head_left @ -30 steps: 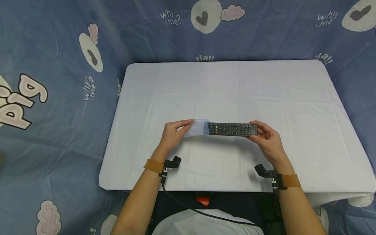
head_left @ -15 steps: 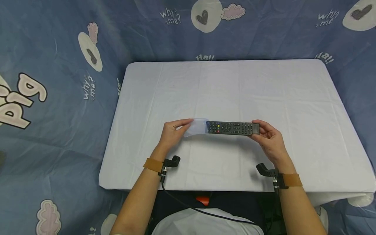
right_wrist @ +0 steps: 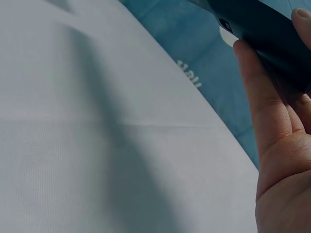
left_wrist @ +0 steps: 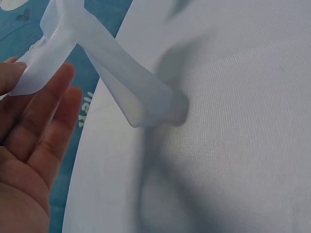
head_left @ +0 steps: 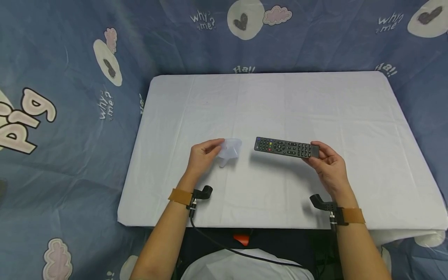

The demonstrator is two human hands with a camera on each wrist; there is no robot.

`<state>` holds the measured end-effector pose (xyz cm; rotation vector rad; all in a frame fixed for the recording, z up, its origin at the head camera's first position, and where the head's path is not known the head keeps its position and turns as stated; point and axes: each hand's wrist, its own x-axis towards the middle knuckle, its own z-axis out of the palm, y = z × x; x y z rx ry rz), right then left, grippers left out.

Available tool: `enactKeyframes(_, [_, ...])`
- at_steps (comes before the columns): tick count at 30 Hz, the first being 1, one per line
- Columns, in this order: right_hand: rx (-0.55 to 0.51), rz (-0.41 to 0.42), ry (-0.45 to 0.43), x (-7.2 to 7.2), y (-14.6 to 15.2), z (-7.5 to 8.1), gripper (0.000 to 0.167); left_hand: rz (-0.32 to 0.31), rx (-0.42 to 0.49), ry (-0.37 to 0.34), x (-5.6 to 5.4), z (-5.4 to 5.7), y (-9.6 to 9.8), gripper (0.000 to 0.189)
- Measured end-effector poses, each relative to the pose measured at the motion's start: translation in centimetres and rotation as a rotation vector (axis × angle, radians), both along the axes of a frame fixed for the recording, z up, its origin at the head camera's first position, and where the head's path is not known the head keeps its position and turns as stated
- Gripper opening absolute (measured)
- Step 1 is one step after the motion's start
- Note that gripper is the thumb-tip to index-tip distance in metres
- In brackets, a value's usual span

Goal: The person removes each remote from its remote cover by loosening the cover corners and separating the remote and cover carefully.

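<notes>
A black remote control (head_left: 286, 147) with rows of buttons hangs above the white table, tilted slightly down to the right. My right hand (head_left: 330, 168) grips its right end between thumb and fingers; in the right wrist view the dark remote (right_wrist: 267, 39) lies against the fingers. To the left, my left hand (head_left: 204, 157) pinches a thin translucent plastic sleeve (head_left: 231, 149) by its edge. In the left wrist view the sleeve (left_wrist: 126, 82) dangles limp and crumpled from thumb and finger. A gap separates the sleeve from the remote.
The white table (head_left: 280, 105) spreads under both hands, with their shadows on it. Blue printed cloth (head_left: 196, 46) surrounds it at the back and sides. A black cable (head_left: 245, 254) runs from the left wrist camera across the person's lap.
The remote has come out of the plastic sleeve as my right hand moved right. The sleeve has gone limp in my left hand, which shifted slightly left.
</notes>
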<state>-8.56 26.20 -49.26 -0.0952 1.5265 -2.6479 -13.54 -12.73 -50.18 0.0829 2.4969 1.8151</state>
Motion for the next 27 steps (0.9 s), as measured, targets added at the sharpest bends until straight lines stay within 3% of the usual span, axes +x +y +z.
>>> enactKeyframes(10, [0.008,-0.030,-0.017,0.0,-0.1,-0.4,0.046,-0.029,0.012,0.008,-0.1,0.5,0.6,0.024])
enactKeyframes(17, [0.035,-0.053,-0.035,0.0,-0.1,-0.5,0.045,-0.004,0.038,0.012,-0.2,1.0,0.7,0.024])
enactKeyframes(27, [-0.011,-0.065,-0.033,0.0,0.1,-0.6,0.044,0.084,0.218,0.047,-0.6,1.7,0.7,0.028])
